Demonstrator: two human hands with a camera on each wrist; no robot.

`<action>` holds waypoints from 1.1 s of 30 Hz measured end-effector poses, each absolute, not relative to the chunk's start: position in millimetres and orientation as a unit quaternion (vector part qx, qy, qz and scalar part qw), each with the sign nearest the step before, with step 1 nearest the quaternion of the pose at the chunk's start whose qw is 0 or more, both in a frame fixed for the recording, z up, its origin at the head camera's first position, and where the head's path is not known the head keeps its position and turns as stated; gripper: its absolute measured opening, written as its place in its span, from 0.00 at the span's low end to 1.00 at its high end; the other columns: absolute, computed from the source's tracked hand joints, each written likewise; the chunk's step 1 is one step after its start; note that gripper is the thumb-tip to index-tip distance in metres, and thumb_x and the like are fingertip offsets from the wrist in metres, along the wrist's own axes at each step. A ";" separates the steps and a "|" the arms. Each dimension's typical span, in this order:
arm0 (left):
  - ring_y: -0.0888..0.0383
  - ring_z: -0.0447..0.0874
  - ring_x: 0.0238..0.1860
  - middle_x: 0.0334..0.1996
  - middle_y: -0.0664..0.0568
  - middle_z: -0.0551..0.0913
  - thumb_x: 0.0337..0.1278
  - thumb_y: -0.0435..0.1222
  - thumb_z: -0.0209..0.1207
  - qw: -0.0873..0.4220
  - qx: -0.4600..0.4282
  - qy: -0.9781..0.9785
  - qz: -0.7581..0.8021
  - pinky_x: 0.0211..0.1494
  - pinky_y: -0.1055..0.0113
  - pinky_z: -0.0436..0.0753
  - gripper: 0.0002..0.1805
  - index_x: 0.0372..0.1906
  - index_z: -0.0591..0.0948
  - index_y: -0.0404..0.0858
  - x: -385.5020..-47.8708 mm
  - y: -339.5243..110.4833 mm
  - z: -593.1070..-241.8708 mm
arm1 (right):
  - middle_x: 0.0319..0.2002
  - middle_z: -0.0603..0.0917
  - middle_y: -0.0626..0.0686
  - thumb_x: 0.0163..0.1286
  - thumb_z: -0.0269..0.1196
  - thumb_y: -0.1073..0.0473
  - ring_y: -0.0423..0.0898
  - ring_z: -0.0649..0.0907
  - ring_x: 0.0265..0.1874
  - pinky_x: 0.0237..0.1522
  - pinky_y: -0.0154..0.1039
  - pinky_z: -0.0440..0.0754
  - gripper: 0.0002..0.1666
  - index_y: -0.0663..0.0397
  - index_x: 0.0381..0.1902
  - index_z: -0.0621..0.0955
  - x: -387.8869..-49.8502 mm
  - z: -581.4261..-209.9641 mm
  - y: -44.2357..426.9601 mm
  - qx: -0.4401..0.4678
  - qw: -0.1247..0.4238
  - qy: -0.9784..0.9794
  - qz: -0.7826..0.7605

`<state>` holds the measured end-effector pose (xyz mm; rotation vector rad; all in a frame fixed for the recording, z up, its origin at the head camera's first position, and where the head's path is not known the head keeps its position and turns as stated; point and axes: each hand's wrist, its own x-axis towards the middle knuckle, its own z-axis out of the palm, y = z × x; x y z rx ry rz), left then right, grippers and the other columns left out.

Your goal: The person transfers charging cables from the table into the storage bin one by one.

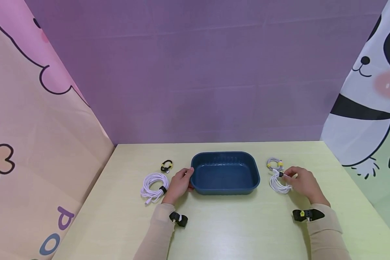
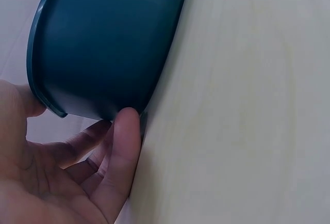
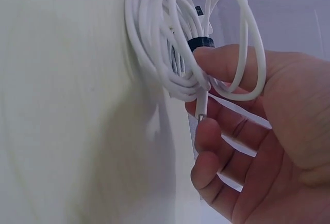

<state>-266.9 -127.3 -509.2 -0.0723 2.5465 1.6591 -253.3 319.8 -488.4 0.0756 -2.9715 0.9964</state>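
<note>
Nearest the camera, the person's beige left sleeve [image 1: 156,231] and right sleeve [image 1: 326,231] reach in over the pale table [image 1: 235,231]. At far left lies a coiled white cable [image 1: 146,187] bound with a black strap [image 1: 163,189]; just behind it sits a small black cable [image 1: 163,168] with a yellow tie. The left hand [image 1: 179,183] grips the near-left end of a blue tray [image 1: 225,191]. From the head its thumb shows on the rim, while the left wrist view adds the fingers bent in against the bottom of the end wall. Right of the tray is a grey coil [image 1: 274,159] with yellow ties, and just in front of it another white coil [image 1: 276,185], pinched by the right hand [image 1: 303,184]. The right wrist view alone shows the thumb pressed beside that coil's black band [image 3: 201,43] and a white plug [image 3: 201,108] (its metal tip catches the eye) pointing down among the fingers. Both white coils lie outside the tray, whose smooth blue floor is in plain sight; whether the pinched one touches the table cannot be told.
</note>
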 end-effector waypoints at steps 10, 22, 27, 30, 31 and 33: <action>0.56 0.86 0.24 0.28 0.48 0.84 0.76 0.59 0.48 0.051 -0.023 0.831 0.553 0.36 0.64 0.85 0.28 0.54 0.82 0.41 -267.3 -127.5 -513.7 | 0.38 0.85 0.57 0.71 0.65 0.56 0.46 0.75 0.30 0.31 0.38 0.70 0.10 0.58 0.41 0.84 -252.7 -488.5 318.4 0.027 0.009 -0.947 0.321; 0.54 0.86 0.24 0.27 0.48 0.84 0.76 0.58 0.48 0.052 -0.025 0.838 0.543 0.38 0.64 0.83 0.26 0.53 0.82 0.41 -265.6 -126.6 -508.8 | 0.39 0.85 0.58 0.71 0.65 0.58 0.46 0.77 0.29 0.31 0.38 0.72 0.09 0.59 0.41 0.84 -252.4 -485.5 314.4 0.035 0.018 -0.947 0.318; 0.54 0.87 0.24 0.28 0.47 0.84 0.77 0.57 0.48 0.053 -0.023 0.838 0.542 0.38 0.64 0.83 0.26 0.54 0.82 0.40 -265.4 -126.5 -507.9 | 0.38 0.86 0.58 0.71 0.65 0.58 0.45 0.77 0.29 0.31 0.38 0.72 0.09 0.60 0.41 0.83 -253.8 -485.1 314.2 0.041 0.027 -0.946 0.320; 0.54 0.87 0.25 0.27 0.47 0.84 0.77 0.57 0.47 0.052 -0.021 0.839 0.542 0.38 0.63 0.84 0.27 0.54 0.82 0.40 -265.6 -126.4 -507.6 | 0.38 0.86 0.58 0.71 0.65 0.59 0.45 0.77 0.29 0.31 0.37 0.73 0.09 0.61 0.42 0.83 -253.9 -484.3 314.0 0.043 0.031 -0.946 0.321; 0.54 0.87 0.25 0.27 0.47 0.84 0.77 0.57 0.48 0.053 -0.021 0.838 0.542 0.38 0.63 0.84 0.26 0.55 0.82 0.40 -265.7 -126.4 -507.5 | 0.37 0.86 0.57 0.71 0.65 0.59 0.45 0.77 0.29 0.31 0.37 0.73 0.10 0.61 0.42 0.83 -253.8 -483.8 313.8 0.042 0.030 -0.946 0.321; 0.54 0.86 0.24 0.28 0.47 0.84 0.77 0.57 0.48 0.052 -0.021 0.839 0.542 0.38 0.64 0.83 0.26 0.55 0.82 0.40 -265.8 -126.3 -507.3 | 0.36 0.86 0.57 0.71 0.65 0.58 0.45 0.77 0.29 0.30 0.38 0.72 0.10 0.61 0.43 0.83 -253.3 -482.7 313.1 0.039 0.028 -0.945 0.323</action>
